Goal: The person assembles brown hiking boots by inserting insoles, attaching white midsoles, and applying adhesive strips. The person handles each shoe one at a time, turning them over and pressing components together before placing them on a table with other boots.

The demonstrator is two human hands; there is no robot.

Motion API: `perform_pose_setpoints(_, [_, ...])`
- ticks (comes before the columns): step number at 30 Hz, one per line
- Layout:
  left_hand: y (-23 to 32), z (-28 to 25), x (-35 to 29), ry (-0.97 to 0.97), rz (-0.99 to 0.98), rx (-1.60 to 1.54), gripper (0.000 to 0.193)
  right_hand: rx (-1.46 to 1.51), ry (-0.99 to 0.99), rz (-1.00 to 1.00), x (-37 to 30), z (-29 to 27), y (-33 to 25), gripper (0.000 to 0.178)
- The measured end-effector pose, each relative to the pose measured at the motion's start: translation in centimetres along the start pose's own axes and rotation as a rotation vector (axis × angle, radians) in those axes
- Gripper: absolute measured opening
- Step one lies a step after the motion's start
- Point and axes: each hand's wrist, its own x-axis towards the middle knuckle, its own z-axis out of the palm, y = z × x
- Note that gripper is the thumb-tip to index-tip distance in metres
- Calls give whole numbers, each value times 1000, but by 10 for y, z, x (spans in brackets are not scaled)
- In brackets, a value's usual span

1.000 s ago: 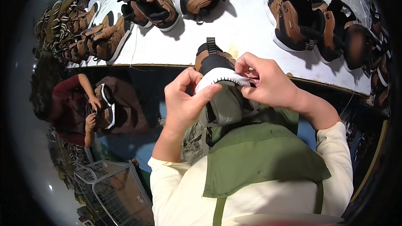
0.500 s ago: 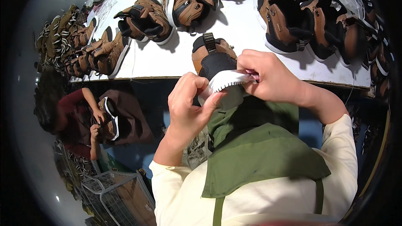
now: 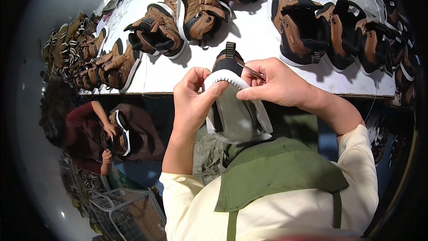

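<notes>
Shoe (image 3: 234,116) sits sole-up near the worktop (image 3: 256,35) edge, white rim (image 3: 223,74) pinched by my left hand (image 3: 191,100), while my right hand (image 3: 280,81) grips a slim tool (image 3: 246,67) I fear could slip and snag stitching (image 3: 234,82).

Shoe (image 3: 235,111): is tipping, its pale grey bottom filling more of the frame's middle than half a second ago and its brown-and-black heel showing less.
Right hand (image 3: 272,82): is uncurling from its tighter pinch, the thumb now resting at the edge of that bottom.
Thin dark tool (image 3: 253,70): is now showing plainly between the right fingers, slanting up and left.
Left hand (image 3: 192,96): is shifting its thumb higher and further left.
Surface (image 3: 258,31): is appearing with its near edge lower at the left.
Co-worker (image 3: 84,127): is appearing lower at the left.
</notes>
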Motion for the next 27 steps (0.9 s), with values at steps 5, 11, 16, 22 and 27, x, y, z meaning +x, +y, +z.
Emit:
perform_pose_setpoints(5, [3, 0, 4, -62, -101, -53, 26, 63, 25, 3, 5, 1, 17, 24])
perform_pose_setpoints(11, [0, 2, 6, -103, -174, -117, 24, -149, -2, -183, 9, -10, 17, 27])
perform_pose_setpoints(16, [-3, 10, 3, -53, -80, 26, 23, -599, 125, -577, 12, -10, 16, 16])
perform_pose_setpoints(22, [-23, 23, 14, 209, 888, 716, 29, -751, 254, -748, 11, -7, 18, 14])
perform_pose_setpoints(27, [-36, 23, 14, 261, 1140, 861, 28, -574, 461, -707, 10, 2, 22, 15])
